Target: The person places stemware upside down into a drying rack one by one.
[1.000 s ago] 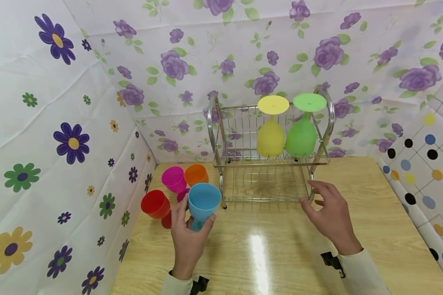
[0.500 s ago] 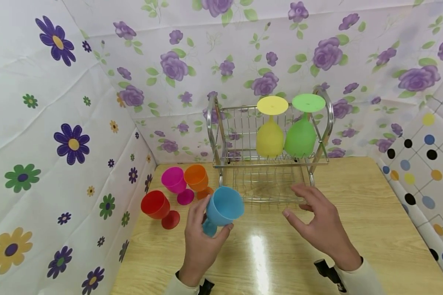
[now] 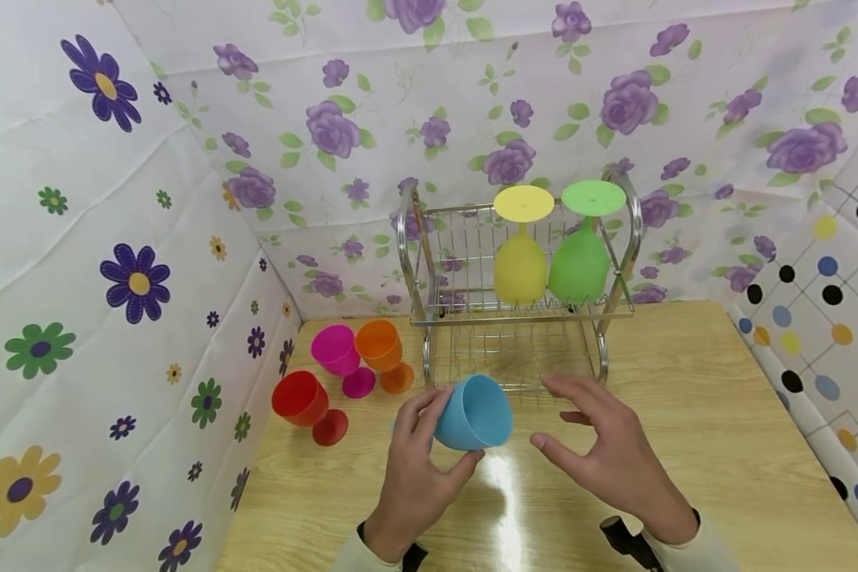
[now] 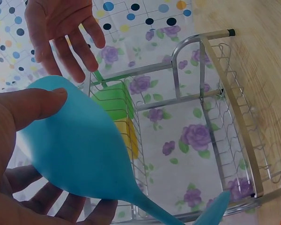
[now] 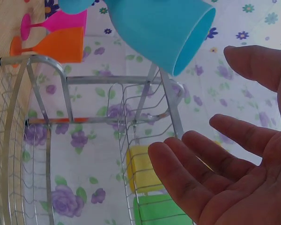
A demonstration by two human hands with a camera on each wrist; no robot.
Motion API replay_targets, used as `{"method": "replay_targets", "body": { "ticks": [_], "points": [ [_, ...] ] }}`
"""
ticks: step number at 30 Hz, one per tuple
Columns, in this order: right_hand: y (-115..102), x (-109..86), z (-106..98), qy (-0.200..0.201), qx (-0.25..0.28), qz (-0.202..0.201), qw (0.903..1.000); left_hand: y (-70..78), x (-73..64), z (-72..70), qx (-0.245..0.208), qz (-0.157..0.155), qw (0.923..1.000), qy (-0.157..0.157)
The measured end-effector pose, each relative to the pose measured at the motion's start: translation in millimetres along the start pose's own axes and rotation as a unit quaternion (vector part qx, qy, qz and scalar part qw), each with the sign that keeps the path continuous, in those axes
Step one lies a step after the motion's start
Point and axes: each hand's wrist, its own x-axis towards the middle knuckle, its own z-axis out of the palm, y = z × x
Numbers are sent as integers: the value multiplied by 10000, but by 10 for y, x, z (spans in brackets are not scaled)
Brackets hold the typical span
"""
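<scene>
My left hand [image 3: 418, 473] grips a blue goblet [image 3: 476, 413] round its bowl, thumb on the near side and fingers on the far side. The goblet is tilted on its side, its mouth facing right toward my right hand [image 3: 604, 449]. In the left wrist view the bowl [image 4: 79, 140] fills the grasp, and its stem points away from the palm. My right hand holds nothing; its fingers are spread and relaxed, a short gap from the goblet's rim [image 5: 194, 40]. Behind both hands stands a two-tier metal dish rack [image 3: 522, 320].
Upside down on the rack's upper tier are a yellow goblet [image 3: 520, 266] and a green goblet [image 3: 579, 266]. Red [image 3: 300, 400], magenta [image 3: 334, 351] and orange [image 3: 379, 347] goblets stand upright on the wooden table [image 3: 722, 445] at left. Patterned cloth walls surround the table.
My left hand has carried the blue goblet right, away from the other goblets, tipping it from upright onto its side. My right hand has moved left from the rack's right side toward it.
</scene>
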Motion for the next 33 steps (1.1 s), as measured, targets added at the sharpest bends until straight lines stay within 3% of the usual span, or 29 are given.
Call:
{"method": "replay_targets", "body": {
  "ticks": [5,10,16,19,27,33],
  "points": [
    [-51,-32,29,-172,264,28,9995,44,13,13,185,385,9986,-322],
    [-106,-63,48,-482,338,58,9982,107,28,11,603,906,9907,-816],
    [-175,-105,90,-707,384,214,9965,171,52,26,898,1652,9775,-961],
    [-201,-146,122,-676,526,302,9959,178,60,45,974,1840,9730,-1002],
    [-255,-161,159,-307,709,295,9966,157,58,70,1002,1777,9745,-938],
    [-219,-149,152,37,804,310,9963,155,31,48,823,1141,9866,-829]
  ]
}}
